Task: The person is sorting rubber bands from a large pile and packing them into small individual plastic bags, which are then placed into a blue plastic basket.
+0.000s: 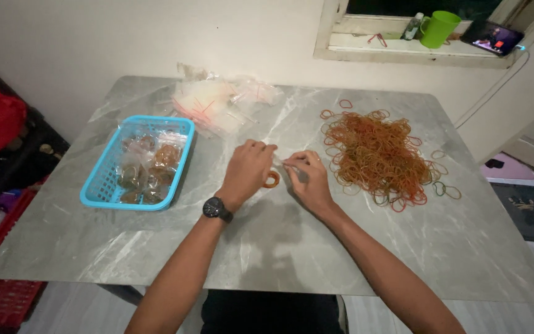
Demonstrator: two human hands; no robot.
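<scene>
Both forearms are bare, without sleeves. The left wrist carries a black wristwatch (pixel 217 209) with round dial and dark strap.

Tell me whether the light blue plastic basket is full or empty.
Partly full: the light blue plastic basket holds several small clear bags of rubber bands, below its rim.

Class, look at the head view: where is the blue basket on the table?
The blue basket sits on the table's left part, left of the left hand, beside the clear bags.
</scene>
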